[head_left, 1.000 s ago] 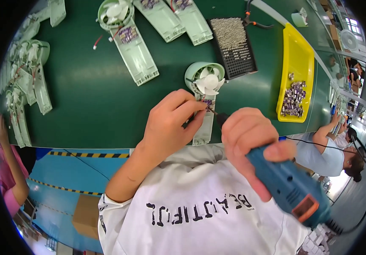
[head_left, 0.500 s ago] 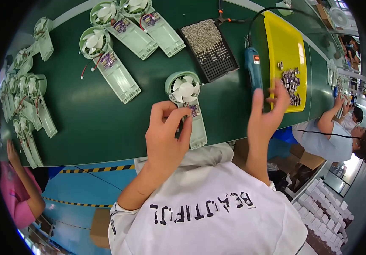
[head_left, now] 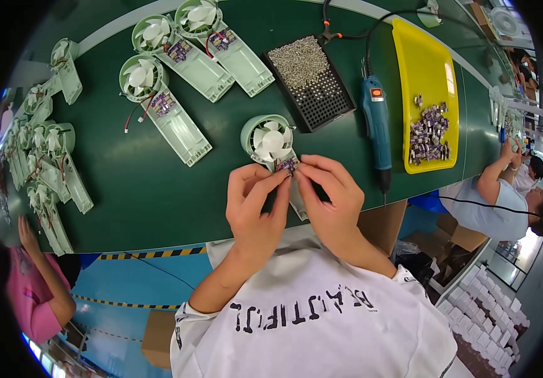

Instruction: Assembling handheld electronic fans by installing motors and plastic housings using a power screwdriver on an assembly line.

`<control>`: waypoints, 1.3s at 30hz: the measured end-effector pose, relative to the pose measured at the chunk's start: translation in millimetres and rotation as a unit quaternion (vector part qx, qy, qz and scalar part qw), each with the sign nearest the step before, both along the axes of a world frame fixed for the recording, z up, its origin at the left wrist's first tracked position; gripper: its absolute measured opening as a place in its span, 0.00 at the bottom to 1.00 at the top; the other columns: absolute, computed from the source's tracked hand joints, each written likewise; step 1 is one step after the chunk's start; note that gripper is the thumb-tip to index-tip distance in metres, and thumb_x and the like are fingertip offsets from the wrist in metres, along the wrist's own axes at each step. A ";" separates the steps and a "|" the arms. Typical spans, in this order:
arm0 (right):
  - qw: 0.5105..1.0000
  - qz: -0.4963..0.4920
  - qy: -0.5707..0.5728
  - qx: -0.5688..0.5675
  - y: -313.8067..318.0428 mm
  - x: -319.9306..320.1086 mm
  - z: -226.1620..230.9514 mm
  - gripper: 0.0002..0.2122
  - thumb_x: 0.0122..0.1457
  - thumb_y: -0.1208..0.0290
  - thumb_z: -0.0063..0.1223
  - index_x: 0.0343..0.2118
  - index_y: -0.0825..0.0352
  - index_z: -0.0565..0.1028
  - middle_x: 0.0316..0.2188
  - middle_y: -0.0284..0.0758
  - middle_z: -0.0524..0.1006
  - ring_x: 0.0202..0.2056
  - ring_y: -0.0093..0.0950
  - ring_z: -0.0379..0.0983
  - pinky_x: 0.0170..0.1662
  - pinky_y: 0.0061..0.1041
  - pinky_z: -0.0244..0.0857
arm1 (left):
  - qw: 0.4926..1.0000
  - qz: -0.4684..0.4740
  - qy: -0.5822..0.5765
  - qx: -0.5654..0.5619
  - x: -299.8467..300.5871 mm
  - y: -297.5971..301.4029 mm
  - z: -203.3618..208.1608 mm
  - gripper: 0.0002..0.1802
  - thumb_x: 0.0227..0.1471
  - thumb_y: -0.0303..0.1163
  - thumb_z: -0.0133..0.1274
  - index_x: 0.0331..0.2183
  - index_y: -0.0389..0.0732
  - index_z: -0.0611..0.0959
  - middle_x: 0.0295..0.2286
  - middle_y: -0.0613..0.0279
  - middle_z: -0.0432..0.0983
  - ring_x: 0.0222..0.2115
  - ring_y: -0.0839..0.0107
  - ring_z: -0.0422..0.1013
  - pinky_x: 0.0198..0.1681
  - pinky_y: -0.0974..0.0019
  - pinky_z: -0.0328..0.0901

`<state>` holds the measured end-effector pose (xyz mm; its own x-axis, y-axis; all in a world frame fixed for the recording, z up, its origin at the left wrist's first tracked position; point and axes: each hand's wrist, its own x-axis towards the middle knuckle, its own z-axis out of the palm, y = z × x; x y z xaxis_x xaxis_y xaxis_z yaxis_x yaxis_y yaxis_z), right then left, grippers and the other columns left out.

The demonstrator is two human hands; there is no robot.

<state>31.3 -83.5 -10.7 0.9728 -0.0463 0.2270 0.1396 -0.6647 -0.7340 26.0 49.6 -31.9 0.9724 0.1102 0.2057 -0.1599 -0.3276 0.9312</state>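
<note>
A small purple board is sitting on the body of a pale green fan, between the two hands. The left hand is keeping a narrow grip, thumb and fingertips pinching the board's left side; the right hand is pinching the right side just as narrowly. Just beyond both grips, the fan's white blades are facing up. Farther off, ahead of the right grip, a black tray is holding small metal pieces, with pliers lying behind it. To the right of the right grip, a blue power screwdriver is lying on the green bench, and past it a yellow tray is holding a heap of boards. Ahead and left of the left grip, three more open fans are lying, and farther left a cluster of fans is resting near a co-worker's hand.
</note>
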 end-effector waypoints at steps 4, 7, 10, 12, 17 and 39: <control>0.996 -0.043 0.031 0.067 1.2 -1.3 1.0 0.08 0.53 0.84 0.65 0.37 0.71 0.81 0.40 0.39 0.81 0.37 0.30 0.80 0.43 0.25 0.73 | 1.000 0.006 -0.004 -0.003 -0.2 -3.3 -0.6 0.13 0.46 0.14 0.65 0.36 0.33 0.85 0.37 0.59 0.69 0.28 0.73 0.74 0.29 0.70 0.68; 0.998 -0.039 -0.001 0.054 1.5 -4.4 0.9 0.07 0.54 0.84 0.63 0.36 0.72 0.81 0.40 0.39 0.81 0.38 0.28 0.79 0.43 0.24 0.74 | 1.000 0.015 -0.015 -0.018 -0.5 -6.3 -0.7 0.12 0.47 0.14 0.64 0.36 0.34 0.86 0.37 0.61 0.71 0.27 0.76 0.72 0.29 0.74 0.65; 0.990 -0.040 0.059 0.118 2.5 1.0 1.3 0.06 0.56 0.84 0.62 0.36 0.73 0.80 0.40 0.40 0.81 0.39 0.26 0.79 0.42 0.21 0.74 | 1.000 0.012 -0.023 -0.014 1.4 -4.9 -0.3 0.12 0.47 0.14 0.64 0.37 0.33 0.86 0.38 0.60 0.70 0.28 0.76 0.72 0.30 0.74 0.66; 0.981 -0.043 0.091 0.166 0.5 2.0 1.1 0.05 0.57 0.84 0.61 0.36 0.73 0.80 0.41 0.40 0.80 0.39 0.25 0.78 0.42 0.21 0.74 | 1.000 0.012 -0.021 -0.011 1.3 -1.9 -4.8 0.12 0.47 0.13 0.63 0.37 0.32 0.85 0.38 0.60 0.70 0.29 0.76 0.72 0.31 0.75 0.68; 0.972 -0.019 0.117 0.205 -4.0 0.4 -0.5 0.04 0.60 0.82 0.58 0.37 0.74 0.78 0.40 0.38 0.79 0.38 0.23 0.77 0.41 0.20 0.73 | 0.999 0.011 0.000 -0.046 -1.4 -0.1 -3.3 0.11 0.47 0.13 0.63 0.36 0.31 0.85 0.38 0.59 0.70 0.31 0.76 0.74 0.34 0.75 0.70; 0.792 -0.002 0.366 0.489 -3.5 -29.4 16.0 0.12 0.66 0.76 0.53 0.50 0.73 0.72 0.40 0.36 0.79 0.37 0.24 0.80 0.38 0.24 0.79 | 0.993 0.007 -0.053 -0.107 -16.7 1.7 5.1 0.11 0.47 0.15 0.65 0.36 0.34 0.87 0.37 0.59 0.70 0.27 0.76 0.74 0.26 0.73 0.69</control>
